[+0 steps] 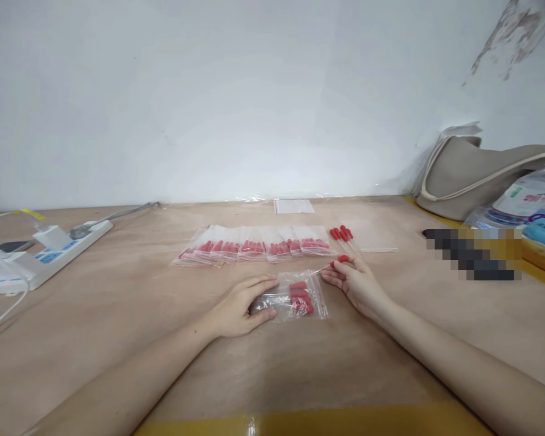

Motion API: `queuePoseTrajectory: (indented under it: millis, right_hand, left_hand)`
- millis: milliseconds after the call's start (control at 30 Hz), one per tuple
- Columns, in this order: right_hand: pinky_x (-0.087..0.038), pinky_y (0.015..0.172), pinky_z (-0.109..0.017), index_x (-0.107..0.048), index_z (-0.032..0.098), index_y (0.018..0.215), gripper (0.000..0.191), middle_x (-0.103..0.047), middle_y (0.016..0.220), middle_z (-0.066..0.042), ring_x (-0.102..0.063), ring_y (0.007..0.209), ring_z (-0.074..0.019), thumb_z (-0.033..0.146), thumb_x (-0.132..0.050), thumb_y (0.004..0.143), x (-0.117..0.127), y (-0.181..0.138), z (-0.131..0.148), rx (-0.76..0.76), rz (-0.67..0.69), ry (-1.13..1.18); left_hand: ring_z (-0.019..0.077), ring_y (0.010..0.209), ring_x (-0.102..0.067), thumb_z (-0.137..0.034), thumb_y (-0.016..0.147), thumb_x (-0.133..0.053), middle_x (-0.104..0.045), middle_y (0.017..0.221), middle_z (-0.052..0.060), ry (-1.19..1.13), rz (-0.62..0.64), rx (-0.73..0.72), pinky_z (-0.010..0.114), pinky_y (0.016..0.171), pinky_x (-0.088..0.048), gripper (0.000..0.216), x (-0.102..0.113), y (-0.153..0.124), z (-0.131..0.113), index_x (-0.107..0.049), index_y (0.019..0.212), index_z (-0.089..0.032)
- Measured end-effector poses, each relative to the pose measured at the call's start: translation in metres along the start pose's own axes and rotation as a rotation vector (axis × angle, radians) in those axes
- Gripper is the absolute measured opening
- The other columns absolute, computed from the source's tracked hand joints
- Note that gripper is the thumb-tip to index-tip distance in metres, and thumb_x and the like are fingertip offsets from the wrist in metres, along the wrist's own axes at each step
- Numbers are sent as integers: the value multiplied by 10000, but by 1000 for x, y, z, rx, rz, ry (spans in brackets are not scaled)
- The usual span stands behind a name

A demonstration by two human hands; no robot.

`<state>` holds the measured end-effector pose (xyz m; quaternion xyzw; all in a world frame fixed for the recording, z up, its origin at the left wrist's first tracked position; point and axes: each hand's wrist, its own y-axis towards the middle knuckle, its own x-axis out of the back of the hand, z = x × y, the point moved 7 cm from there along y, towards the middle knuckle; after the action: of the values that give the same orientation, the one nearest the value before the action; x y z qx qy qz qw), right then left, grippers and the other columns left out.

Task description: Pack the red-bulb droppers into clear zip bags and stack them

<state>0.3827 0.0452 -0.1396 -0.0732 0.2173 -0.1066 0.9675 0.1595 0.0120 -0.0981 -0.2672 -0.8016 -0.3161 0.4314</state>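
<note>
My left hand [240, 306] holds the left end of a clear zip bag [318, 297] on the table, its fingers on the upper edge and its thumb on the lower. Inside the bag lie several droppers with red bulbs [300, 297] towards the right. Just beyond the bag's right end, my right hand [352, 281] pinches a red-bulbed dropper [342, 259] by its bulb end. That dropper's thin tube slants left to the bag's upper right corner; whether its tip is inside I cannot tell. Loose red-bulbed droppers [340, 233] lie behind my right hand.
Behind the hands, filled zip bags [254, 245] overlap in a row. An unfilled bag [375, 239] lies right of them, and another bag [294, 206] by the wall. A power strip [68, 254] with cables is at left; a grey bag [476, 169] and plastic bottle [531, 194] are at right.
</note>
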Motion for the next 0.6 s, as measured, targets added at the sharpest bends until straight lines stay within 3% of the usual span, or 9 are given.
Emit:
queuePoseTrajectory:
  millis: [167,300,600]
  right_hand:
    - [-535,705,-252,-490,180,717,191,-607,709,-8,-628,668,-113,160,-667,648,-10,-9,-7,-112,178,-76]
    - [-464,498,-185,-530,160,732,257,-580,589,34,-548,504,-66,233,-731,590,-18,-12,-10,-133,386,-355]
    - [-326,382,-155,-619,167,1009,410,-565,549,49,-403,380,-27,412,-636,682,-40,-20,-13,-62,523,-613]
  left_hand:
    - [231,1193,-432,-364,831,-538,-423,1335,80,-18,9,25,401,991,-372,602,1,0,0,-284,1357,-219]
    - [234,1216,-409,-349,830,-539,-396,1358,72,-34,2,5,402,1002,-360,608,2,1,-2,-273,1364,-231]
    - [241,1227,-392,-352,833,-534,-378,1370,74,-3,2,4,426,1012,-342,607,1,2,0,-267,1365,-233]
